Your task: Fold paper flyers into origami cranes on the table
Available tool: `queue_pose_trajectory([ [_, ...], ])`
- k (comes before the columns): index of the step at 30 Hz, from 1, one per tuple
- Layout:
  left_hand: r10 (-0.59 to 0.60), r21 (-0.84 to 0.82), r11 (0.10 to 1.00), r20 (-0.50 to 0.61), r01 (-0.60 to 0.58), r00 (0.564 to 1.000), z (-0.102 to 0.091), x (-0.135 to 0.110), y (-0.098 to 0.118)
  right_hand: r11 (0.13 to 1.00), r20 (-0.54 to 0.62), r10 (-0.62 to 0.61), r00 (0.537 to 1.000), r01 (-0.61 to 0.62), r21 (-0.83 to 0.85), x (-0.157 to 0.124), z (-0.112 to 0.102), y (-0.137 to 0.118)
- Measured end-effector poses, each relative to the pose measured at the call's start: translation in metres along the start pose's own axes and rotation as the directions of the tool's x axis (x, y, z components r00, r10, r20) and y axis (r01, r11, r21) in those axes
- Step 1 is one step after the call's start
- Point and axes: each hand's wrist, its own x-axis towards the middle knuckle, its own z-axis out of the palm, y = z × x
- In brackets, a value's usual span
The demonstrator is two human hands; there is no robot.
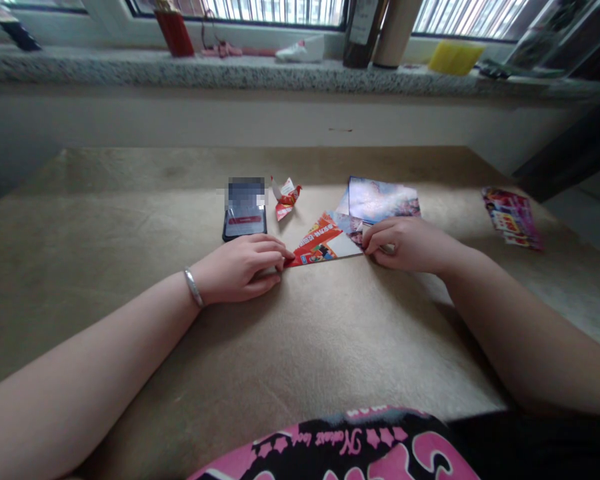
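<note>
A red and white printed sheet of paper (325, 241), folded into a triangle, lies on the table with its long edge towards me. My left hand (245, 268) presses its fingertips on the left corner. At the right corner, my right hand (405, 245) pinches the paper between thumb and fingers. Just beyond the left hand lies a phone (245, 217) with a lit, partly blurred screen. Beside the phone stands a small red and white folded paper figure (287, 199). Glossy purple-blue picture sheets (384, 199) lie behind the right hand, partly covered by it.
A stack of colourful printed cards or packets (513, 219) lies at the table's right. Behind the table (130, 200), a granite windowsill (250, 77) bears a red container (174, 30), a dark bottle (363, 33), a beige cylinder (395, 33) and a yellow block (456, 58).
</note>
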Motion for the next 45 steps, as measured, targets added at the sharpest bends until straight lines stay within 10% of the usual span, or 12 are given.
queue_pose_trajectory([
  [18,0.004,0.04,0.999,-0.088,-0.001,0.996,0.003,0.009,0.02,0.93,-0.129,0.261,0.957,-0.285,-0.232,0.024,0.02,-0.05],
  [45,-0.161,0.193,0.967,-0.036,0.165,0.986,0.007,0.01,0.035,0.941,-0.233,0.258,0.938,-0.19,0.279,0.025,0.035,-0.035],
])
